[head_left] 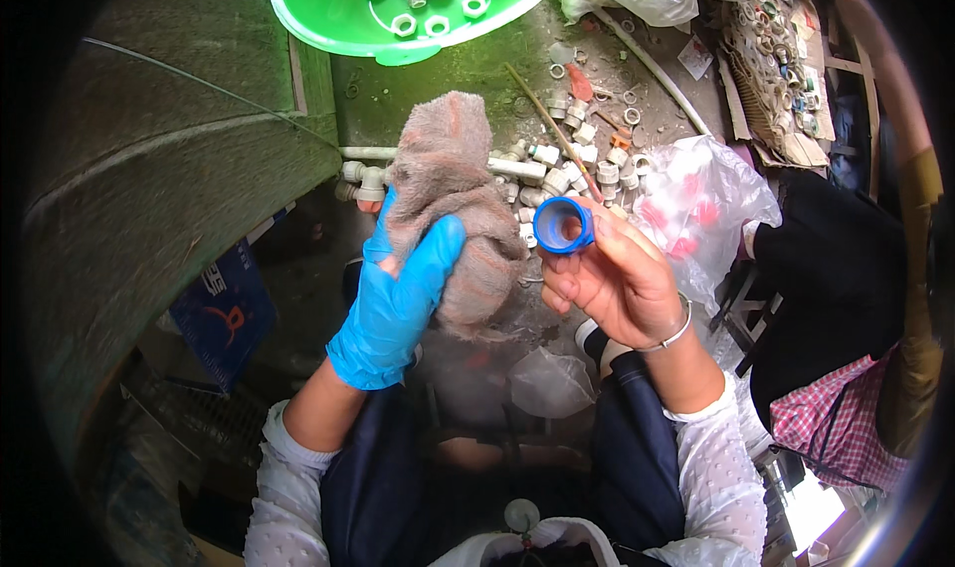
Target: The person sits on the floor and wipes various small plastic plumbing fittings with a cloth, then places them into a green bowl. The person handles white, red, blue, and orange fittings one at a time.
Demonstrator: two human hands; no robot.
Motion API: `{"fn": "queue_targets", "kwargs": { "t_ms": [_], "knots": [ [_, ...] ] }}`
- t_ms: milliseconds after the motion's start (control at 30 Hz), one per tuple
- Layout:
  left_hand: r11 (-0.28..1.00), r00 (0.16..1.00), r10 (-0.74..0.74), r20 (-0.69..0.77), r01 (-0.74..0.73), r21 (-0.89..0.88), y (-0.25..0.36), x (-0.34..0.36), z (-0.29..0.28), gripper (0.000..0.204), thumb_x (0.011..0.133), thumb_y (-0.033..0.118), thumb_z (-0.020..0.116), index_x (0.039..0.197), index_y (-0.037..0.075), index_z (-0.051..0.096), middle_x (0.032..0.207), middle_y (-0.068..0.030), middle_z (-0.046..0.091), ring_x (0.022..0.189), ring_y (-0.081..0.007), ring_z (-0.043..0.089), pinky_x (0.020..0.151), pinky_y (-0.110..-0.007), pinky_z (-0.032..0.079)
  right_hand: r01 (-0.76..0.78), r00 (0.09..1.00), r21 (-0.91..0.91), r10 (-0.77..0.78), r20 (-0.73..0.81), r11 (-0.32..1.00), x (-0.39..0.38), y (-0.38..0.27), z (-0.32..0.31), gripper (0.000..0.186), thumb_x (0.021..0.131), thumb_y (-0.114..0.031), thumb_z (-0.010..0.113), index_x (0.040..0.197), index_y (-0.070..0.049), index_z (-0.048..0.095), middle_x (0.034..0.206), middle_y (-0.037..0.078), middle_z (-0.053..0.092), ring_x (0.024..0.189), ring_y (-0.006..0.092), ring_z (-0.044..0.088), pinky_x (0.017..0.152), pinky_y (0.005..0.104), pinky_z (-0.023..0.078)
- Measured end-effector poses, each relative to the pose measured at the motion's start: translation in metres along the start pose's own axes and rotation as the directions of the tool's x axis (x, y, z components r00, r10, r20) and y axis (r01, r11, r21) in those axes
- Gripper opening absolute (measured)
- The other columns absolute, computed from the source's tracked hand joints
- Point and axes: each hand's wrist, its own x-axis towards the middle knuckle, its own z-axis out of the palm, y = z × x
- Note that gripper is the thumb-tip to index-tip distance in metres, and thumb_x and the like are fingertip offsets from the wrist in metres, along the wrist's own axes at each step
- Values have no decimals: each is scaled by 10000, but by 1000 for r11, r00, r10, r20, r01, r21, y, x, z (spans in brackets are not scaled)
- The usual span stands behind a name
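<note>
In a blue glove, my left hand (pixel 393 303) grips a bunched grey-brown cloth (pixel 453 209), with the thumb pressed on its front. The cloth's upper end stands up above the fingers. To the right, my bare right hand (pixel 622 274) pinches a blue ring-shaped fitting (pixel 563 225) between thumb and fingers. Its round opening faces me, and the inside looks pale. Cloth and fitting are a little apart. Behind them lies a pile of white plastic pipe fittings (pixel 572 174).
A green basin (pixel 328 32) with several white nuts and a red item stands at the far side. A thin stick (pixel 542 109) lies across the fittings. On the right are a clear plastic bag (pixel 711 204) with pink-red pieces and cardboard (pixel 761 80) covered in small rings.
</note>
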Motion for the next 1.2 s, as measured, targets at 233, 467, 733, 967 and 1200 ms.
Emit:
{"fn": "queue_targets", "kwargs": {
  "t_ms": [233, 467, 733, 967, 1200],
  "knots": [
    [951, 956, 233, 179, -263, 164, 0, -5, -6, 528, 788, 105, 632, 1258, -12, 424, 1207, -120, 510, 1109, -213, 491, 971, -338, 364, -299, 952, 180, 280, 123, 937, 6, 3, -9, 465, 962, -481, 251, 965, -97, 513, 660, 29, 479, 471, 94, 383, 441, 234, 301],
    [802, 887, 296, 355, -432, 412, 5, 1, -8, 649, 677, 140, 719, 1267, 76, 457, 1201, -150, 493, 1043, -290, 536, 884, -354, 434, -301, 953, -12, 301, -30, 953, 4, 7, -5, 447, 941, -505, 303, 895, -103, 494, 529, 18, 423, 344, 81, 307, 315, 198, 222],
    [457, 810, 264, 524, -584, 671, 6, 4, 1, 586, 683, 165, 669, 1245, 152, 503, 1043, -87, 576, 821, -296, 596, 675, -356, 491, 495, 734, -865, -569, 370, 78, 10, 31, -3, 312, 922, -328, 456, 980, -27, 513, 675, 86, 522, 575, 200, 526, 533, 295, 416],
    [547, 828, 408, 385, -559, 623, -7, -3, 5, 357, 767, 166, 618, 1109, 75, 569, 1017, -161, 549, 822, -312, 562, 689, -355, 455, 541, 694, -837, -604, 391, 79, 6, 41, 4, 354, 836, -340, 603, 970, -27, 506, 830, 139, 537, 691, 300, 547, 597, 343, 447],
    [915, 927, -323, 189, 357, -186, -10, -7, -6, 353, 888, 134, 521, 1212, 2, 471, 1109, -136, 560, 1014, -272, 549, 892, -364, 440, 510, 330, -616, -524, 785, -601, 38, 7, -6, 534, 645, -157, 770, 1066, -6, 478, 932, 154, 548, 758, 315, 562, 617, 365, 477]
  ]
}}
